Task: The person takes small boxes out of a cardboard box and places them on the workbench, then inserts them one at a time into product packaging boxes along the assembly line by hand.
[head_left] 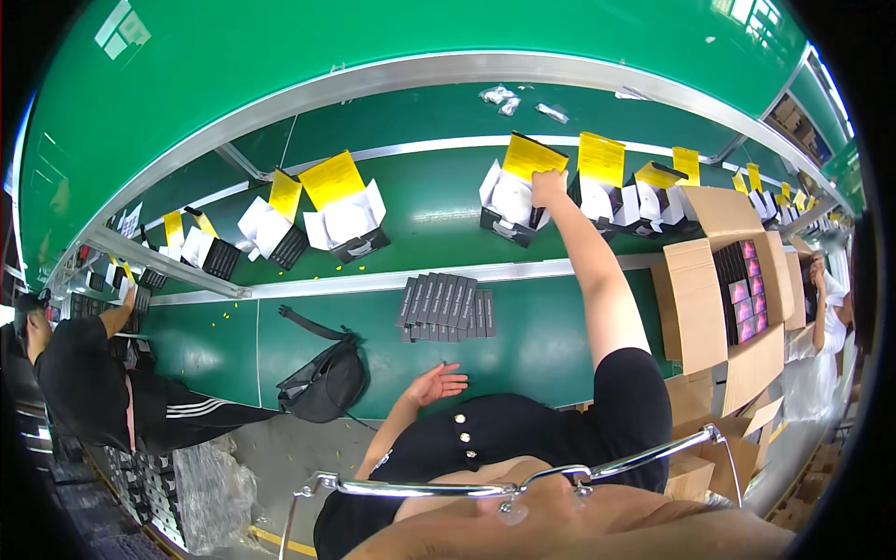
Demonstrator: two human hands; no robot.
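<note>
My right arm reaches over the bench to an open box [507, 229], black outside with white inside and a raised yellow inner lid. At the right edge of that box, my right hand [549, 188] is closed, its fingers bent together. What they hold, if anything, is hidden. Near the front edge of the bench, my left hand [437, 384] is held with fingers stretched out and nothing in it. Beyond it lie rows of small dark flat boxes [448, 303], packed side by side on the green bench [551, 350].
More open boxes [347, 224] line the back. A black bag [325, 381] lies at the front edge. An open carton [695, 303] holding dark packages [744, 294] stands to the right. Co-workers [84, 383] are at both sides. Small plastic-wrapped parts [504, 99] lie on the upper shelf.
</note>
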